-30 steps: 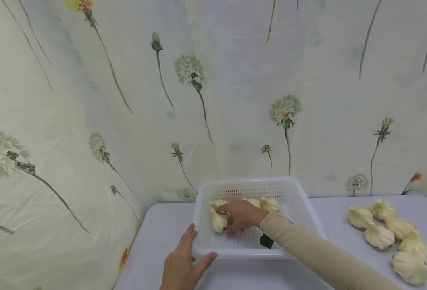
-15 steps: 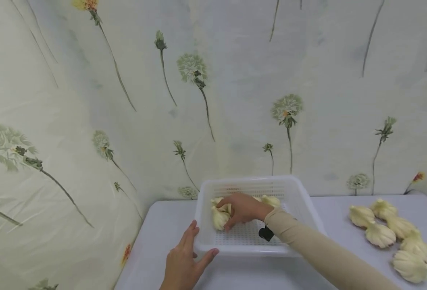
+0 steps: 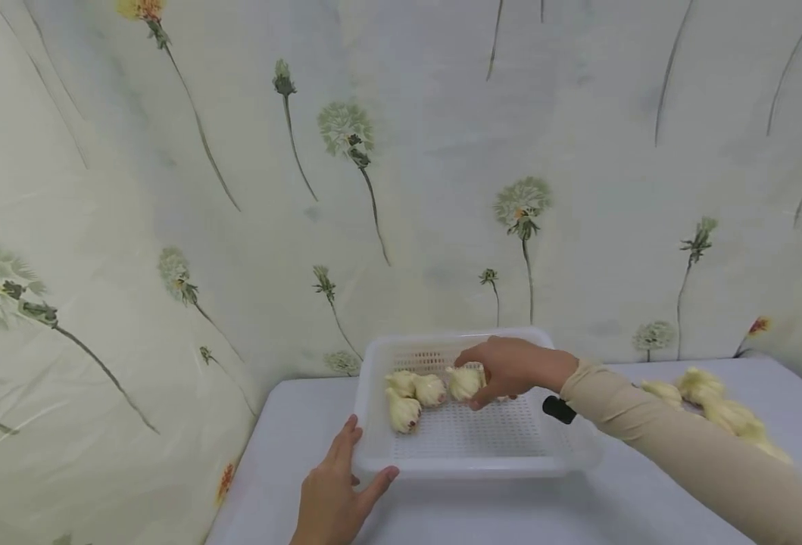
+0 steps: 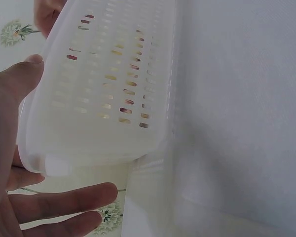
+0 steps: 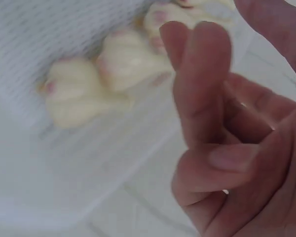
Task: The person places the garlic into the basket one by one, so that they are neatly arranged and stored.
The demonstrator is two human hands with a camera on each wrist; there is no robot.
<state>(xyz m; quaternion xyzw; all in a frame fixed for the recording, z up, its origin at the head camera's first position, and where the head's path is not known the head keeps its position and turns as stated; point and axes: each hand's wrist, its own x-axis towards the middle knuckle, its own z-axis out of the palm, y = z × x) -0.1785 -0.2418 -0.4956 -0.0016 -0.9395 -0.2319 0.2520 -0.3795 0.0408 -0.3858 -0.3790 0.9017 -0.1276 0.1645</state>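
A white plastic basket [image 3: 472, 467] holds several pale garlic bulbs [image 3: 404, 413], three grouped at its left and others along the back. My left hand [image 3: 332, 484] rests at the front left corner, with the thumb on the rim and the fingers stretched along the side. The left wrist view shows the basket's slotted wall [image 4: 101, 89] beside the thumb. My right hand [image 3: 513, 367] is over the back of the basket, near a garlic bulb [image 3: 463, 384], partly covering those behind it. In the right wrist view its fingers are loosely bent and hold nothing; garlic bulbs [image 5: 76, 91] lie beyond them.
More garlic bulbs [image 3: 731, 415] lie on the white table [image 3: 298, 424] to the right, partly hidden by my right sleeve [image 3: 680, 446]. A curtain with a dandelion print [image 3: 435, 189] hangs directly behind the table. A small black device [image 3: 559, 409] is at my right wrist.
My right hand has let go of the garlic at the left of the basket and moved right. The bulbs it was covering are now visible. The left hand stays at the corner.
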